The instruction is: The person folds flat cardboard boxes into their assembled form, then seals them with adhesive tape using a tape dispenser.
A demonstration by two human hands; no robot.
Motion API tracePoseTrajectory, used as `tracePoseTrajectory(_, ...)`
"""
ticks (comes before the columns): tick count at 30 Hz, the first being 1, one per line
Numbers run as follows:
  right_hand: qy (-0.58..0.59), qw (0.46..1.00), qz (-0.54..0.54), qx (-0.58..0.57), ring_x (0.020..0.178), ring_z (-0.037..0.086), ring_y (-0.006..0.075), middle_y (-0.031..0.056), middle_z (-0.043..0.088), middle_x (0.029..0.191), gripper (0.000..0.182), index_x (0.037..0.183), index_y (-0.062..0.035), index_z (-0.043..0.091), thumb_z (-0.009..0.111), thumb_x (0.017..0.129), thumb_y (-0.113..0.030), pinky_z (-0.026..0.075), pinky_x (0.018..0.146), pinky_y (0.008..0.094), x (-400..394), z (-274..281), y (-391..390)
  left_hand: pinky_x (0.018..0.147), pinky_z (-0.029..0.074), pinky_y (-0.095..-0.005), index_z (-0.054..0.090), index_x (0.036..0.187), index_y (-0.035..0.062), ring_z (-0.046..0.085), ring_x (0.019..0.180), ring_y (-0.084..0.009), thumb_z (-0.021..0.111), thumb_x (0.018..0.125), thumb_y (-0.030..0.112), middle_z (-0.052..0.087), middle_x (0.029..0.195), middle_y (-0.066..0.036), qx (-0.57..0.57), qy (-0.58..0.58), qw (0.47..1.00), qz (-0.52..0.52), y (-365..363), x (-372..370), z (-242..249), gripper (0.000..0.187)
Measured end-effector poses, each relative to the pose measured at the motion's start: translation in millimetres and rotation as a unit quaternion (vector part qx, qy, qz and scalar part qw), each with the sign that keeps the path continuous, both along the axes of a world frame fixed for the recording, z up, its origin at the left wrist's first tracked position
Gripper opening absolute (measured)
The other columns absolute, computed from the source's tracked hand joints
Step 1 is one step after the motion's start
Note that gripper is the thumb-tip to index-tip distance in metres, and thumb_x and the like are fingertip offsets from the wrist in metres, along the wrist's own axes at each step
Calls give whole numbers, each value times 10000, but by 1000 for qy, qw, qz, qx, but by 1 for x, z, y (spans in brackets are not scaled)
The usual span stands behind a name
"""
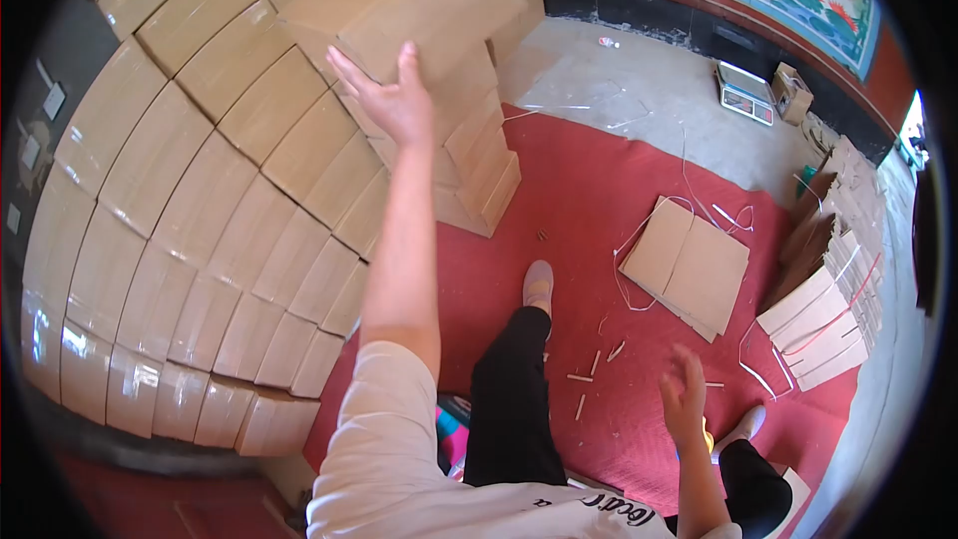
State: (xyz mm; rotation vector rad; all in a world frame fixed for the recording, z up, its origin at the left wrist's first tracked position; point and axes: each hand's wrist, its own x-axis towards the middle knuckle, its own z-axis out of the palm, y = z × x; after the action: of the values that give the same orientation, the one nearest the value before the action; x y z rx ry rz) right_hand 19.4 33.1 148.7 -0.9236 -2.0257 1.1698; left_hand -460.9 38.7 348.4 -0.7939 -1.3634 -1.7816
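White shirt cloth [399, 429] with dark lettering is found nearest the camera, at the near side of the red mat [589, 190]. The left hand [387, 100] is extended over the far left corner of the mat, its fingers straight and its thumb held apart. Just beyond that hand, a large carton [429, 0] is supported on top of a carton stack [479, 185], whose base is set on the mat's far left part. Contact between palm and carton seems likely but cannot be confirmed from this angle. The right hand [684, 394] is held above the mat's near right part, fingers loosely bent and parted. Left of the mat, a wall of cartons [200, 190] is stacked. Flat cardboard [689, 265] is laid on the mat's right half. Beyond the mat, a scale [745, 90] is placed on bare floor.
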Motion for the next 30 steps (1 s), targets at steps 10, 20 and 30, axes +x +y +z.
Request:
tracePoseTrajectory(10, -175, 981, -74, -45, 891, 625, 283, 176, 597, 1052, 502, 1216, -10, 461, 646, 750, -25, 499, 761, 339, 89, -79, -45, 1050, 289, -519, 195, 1455, 133, 275, 1314, -432, 739, 748, 366, 244, 1471, -200, -170, -145, 935, 275, 62, -129, -61, 922)
tracePoseTrajectory(20, -235, 964, -70, -97, 819, 648, 259, 154, 599, 1050, 475, 1194, -28, 475, 639, 748, -5, 518, 715, 327, 107, -114, -43, 1011, 342, -480, 223, 1429, 53, 381, 1261, -387, 676, 815, 258, 358, 1399, -227, -224, -17, 917, 329, 61, -150, -74, 790)
tracePoseTrajectory(30, -298, 948, -106, -19, 967, 556, 383, 193, 566, 1077, 400, 1130, -21, 521, 647, 777, -161, 472, 781, 444, 81, -168, 77, 1078, 259, -440, 129, 1423, -30, 271, 1332, -356, 533, 913, 185, 249, 1433, -261, -222, -64, 971, 62, 32, 0, -116, 685)
